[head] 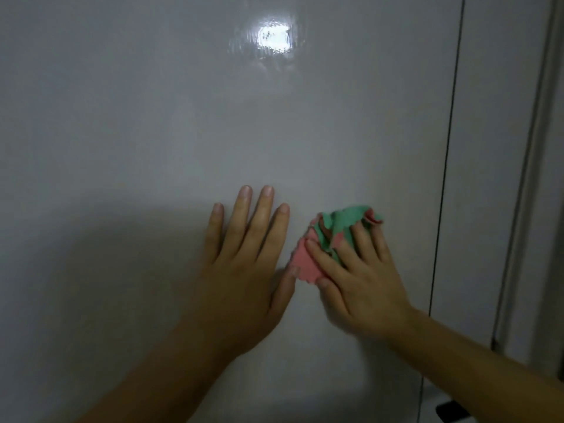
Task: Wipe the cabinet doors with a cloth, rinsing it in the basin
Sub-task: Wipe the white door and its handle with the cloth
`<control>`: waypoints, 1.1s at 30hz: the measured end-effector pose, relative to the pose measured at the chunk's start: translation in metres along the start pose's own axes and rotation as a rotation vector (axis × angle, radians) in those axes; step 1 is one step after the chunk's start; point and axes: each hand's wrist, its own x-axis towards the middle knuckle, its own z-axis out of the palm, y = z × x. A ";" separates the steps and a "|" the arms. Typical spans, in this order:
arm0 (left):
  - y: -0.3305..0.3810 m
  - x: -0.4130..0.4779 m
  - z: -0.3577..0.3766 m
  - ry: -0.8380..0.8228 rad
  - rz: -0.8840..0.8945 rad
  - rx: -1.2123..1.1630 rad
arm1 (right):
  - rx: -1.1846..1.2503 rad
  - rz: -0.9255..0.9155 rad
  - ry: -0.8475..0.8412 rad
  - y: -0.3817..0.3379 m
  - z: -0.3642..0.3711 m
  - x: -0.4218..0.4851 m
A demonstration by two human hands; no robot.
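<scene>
Glossy white, the flat cabinet door [152, 117] filled the frame, with a light's glare [273, 36] at upper centre. Right of lower centre, a soft, crumpled pink-and-green cloth [308, 257] with scalloped edges ran diagonally from lower left to upper right. The right hand [363, 288] pressed it to the door, fingers seemingly curled into its folds. The left hand [241, 270] lay flat just beside it, fingers straight.
</scene>
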 end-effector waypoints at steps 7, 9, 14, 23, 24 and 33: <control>0.016 0.005 0.006 0.008 -0.053 0.033 | 0.046 0.344 0.167 0.058 -0.024 0.077; 0.022 0.007 0.006 0.019 -0.058 0.008 | 0.057 0.290 0.159 0.050 -0.015 0.056; 0.052 0.020 0.013 -0.027 0.033 -0.013 | 0.024 0.087 0.022 0.042 0.002 -0.023; 0.088 0.053 0.023 -0.051 -0.027 0.038 | 0.065 0.452 0.184 0.114 -0.012 0.019; 0.091 0.053 0.024 -0.045 -0.024 0.033 | 0.065 0.402 0.143 0.100 -0.006 -0.001; 0.119 0.056 0.035 -0.051 0.024 0.058 | 0.080 0.495 0.140 0.171 -0.009 -0.022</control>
